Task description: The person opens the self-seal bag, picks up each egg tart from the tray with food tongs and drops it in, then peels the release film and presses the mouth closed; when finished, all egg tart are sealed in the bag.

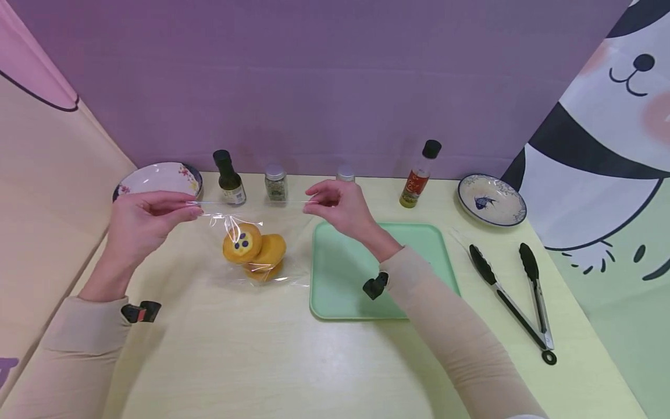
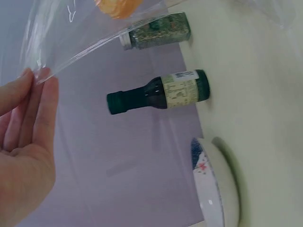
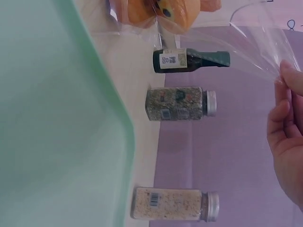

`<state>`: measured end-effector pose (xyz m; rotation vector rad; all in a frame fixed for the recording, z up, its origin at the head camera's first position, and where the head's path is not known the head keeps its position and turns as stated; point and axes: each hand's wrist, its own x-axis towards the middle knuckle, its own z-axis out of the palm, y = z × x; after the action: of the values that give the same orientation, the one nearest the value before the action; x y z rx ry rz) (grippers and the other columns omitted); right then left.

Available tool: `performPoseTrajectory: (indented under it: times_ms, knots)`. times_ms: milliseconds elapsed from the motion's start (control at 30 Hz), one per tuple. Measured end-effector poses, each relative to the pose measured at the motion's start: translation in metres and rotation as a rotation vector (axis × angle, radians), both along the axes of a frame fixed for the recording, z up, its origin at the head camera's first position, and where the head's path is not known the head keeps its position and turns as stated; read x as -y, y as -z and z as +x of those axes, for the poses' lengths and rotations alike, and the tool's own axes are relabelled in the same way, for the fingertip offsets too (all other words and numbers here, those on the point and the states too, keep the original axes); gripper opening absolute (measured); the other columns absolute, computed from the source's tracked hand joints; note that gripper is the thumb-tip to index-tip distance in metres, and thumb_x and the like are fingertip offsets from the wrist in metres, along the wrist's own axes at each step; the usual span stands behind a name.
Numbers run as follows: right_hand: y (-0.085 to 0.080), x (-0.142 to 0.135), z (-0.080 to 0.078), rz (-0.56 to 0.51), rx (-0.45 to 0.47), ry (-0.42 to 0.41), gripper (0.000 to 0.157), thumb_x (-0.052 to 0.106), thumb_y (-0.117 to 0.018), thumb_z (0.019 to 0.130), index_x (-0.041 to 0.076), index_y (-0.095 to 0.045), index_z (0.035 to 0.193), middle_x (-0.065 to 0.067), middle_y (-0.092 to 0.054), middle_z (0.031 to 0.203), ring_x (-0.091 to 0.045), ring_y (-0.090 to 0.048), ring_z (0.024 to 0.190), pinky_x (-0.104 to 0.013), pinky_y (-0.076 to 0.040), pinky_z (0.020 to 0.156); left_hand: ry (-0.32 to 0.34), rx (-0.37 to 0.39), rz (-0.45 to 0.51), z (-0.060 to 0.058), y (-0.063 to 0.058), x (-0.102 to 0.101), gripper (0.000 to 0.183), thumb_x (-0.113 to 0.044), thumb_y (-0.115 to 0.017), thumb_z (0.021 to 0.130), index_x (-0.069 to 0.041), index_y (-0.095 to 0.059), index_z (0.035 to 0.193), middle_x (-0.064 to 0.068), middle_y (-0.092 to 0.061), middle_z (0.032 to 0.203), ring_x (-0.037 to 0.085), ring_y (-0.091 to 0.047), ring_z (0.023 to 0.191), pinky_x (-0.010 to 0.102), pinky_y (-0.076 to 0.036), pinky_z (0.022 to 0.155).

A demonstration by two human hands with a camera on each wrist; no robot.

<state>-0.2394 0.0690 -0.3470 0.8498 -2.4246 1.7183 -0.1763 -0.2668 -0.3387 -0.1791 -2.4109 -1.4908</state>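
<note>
A clear plastic bag (image 1: 299,256) hangs between my two hands, its top edge drawn out straight. Inside it lie several round yellow-orange pastries (image 1: 271,250), one with dark blue spots on top. My left hand (image 1: 146,224) pinches the bag's left top corner between thumb and fingers. At the opposite corner my right hand (image 1: 342,209) pinches the edge, thumb against forefinger. In the left wrist view the film (image 2: 71,42) rises from the fingertips. The right wrist view shows the pastries (image 3: 175,14) behind the film, partly cut off by the frame.
A green tray (image 1: 384,311) lies under the right forearm. Along the back stand a floral bowl (image 1: 162,177), a dark bottle (image 1: 230,180), two spice jars (image 3: 175,104) and a red-labelled bottle (image 1: 417,180). Farther right are a small dish (image 1: 492,201) and black-tipped tongs (image 1: 515,308).
</note>
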Motion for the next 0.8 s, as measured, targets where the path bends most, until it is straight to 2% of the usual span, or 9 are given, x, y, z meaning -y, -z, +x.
performPoseTrajectory:
  times_ms: [133, 333, 467, 567, 633, 700, 800]
  knots:
    - [0.001, -0.005, -0.006, 0.101, -0.026, -0.048, 0.019, 0.012, -0.077, 0.078, 0.005, -0.071, 0.095, -0.005, -0.069, 0.081, -0.014, -0.063, 0.068, -0.024, -0.053, 0.062, 0.048, 0.040, 0.006, 0.001, -0.006, -0.003, 0.029, -0.007, -0.077, 0.075, 0.005, -0.070, 0.101, -0.013, -0.072, 0.080, 0.002, -0.069, 0.071, 0.011, -0.053, 0.067]
    - [-0.015, -0.003, -0.009, 0.378, -0.089, -0.179, 0.015, 0.007, -0.062, 0.085, 0.008, -0.069, 0.098, 0.000, -0.064, 0.078, -0.011, -0.058, 0.071, -0.022, -0.050, 0.064, 0.159, 0.015, 0.111, -0.001, -0.009, -0.009, 0.023, 0.005, -0.073, 0.076, 0.010, -0.067, 0.098, -0.005, -0.073, 0.083, 0.005, -0.069, 0.077, 0.014, -0.054, 0.072]
    - [-0.023, 0.002, -0.010, 0.528, -0.089, -0.245, 0.014, 0.005, -0.054, 0.084, 0.009, -0.067, 0.088, 0.003, -0.064, 0.081, -0.009, -0.059, 0.072, -0.021, -0.049, 0.066, 0.207, 0.003, 0.057, -0.001, -0.012, -0.013, 0.019, 0.002, -0.071, 0.080, 0.008, -0.068, 0.097, -0.004, -0.073, 0.084, 0.007, -0.070, 0.078, 0.015, -0.054, 0.073]
    - [-0.026, 0.007, -0.011, 0.590, -0.074, -0.294, 0.005, 0.012, -0.060, 0.084, 0.011, -0.063, 0.088, 0.004, -0.063, 0.084, -0.007, -0.061, 0.074, -0.021, -0.049, 0.070, 0.239, -0.027, 0.009, -0.001, -0.013, -0.016, 0.018, -0.001, -0.071, 0.080, 0.007, -0.068, 0.095, -0.004, -0.073, 0.083, 0.009, -0.070, 0.077, 0.016, -0.055, 0.071]
    - [-0.028, 0.012, -0.011, 0.596, -0.057, -0.328, 0.014, 0.020, -0.066, 0.083, 0.013, -0.062, 0.095, 0.004, -0.065, 0.088, -0.008, -0.062, 0.077, -0.022, -0.049, 0.072, 0.272, -0.051, 0.005, -0.001, -0.014, -0.018, 0.016, 0.001, -0.071, 0.079, 0.008, -0.068, 0.094, -0.003, -0.073, 0.082, 0.011, -0.070, 0.077, 0.017, -0.055, 0.070]
    - [-0.030, 0.019, -0.010, 0.589, -0.037, -0.356, 0.029, 0.029, -0.071, 0.082, 0.013, -0.062, 0.103, 0.003, -0.066, 0.093, -0.007, -0.062, 0.084, -0.021, -0.050, 0.077, 0.301, -0.063, 0.005, -0.001, -0.014, -0.019, 0.016, 0.001, -0.071, 0.079, 0.008, -0.068, 0.093, -0.002, -0.073, 0.083, 0.012, -0.071, 0.077, 0.017, -0.055, 0.070]
    - [-0.035, 0.037, -0.008, 0.587, -0.034, -0.357, 0.040, 0.038, -0.073, 0.080, 0.014, -0.064, 0.111, 0.004, -0.067, 0.099, -0.006, -0.061, 0.088, -0.018, -0.050, 0.077, 0.317, -0.060, -0.003, -0.001, -0.015, -0.020, 0.015, 0.001, -0.070, 0.080, 0.008, -0.068, 0.093, -0.003, -0.073, 0.083, 0.011, -0.070, 0.077, 0.017, -0.055, 0.071]
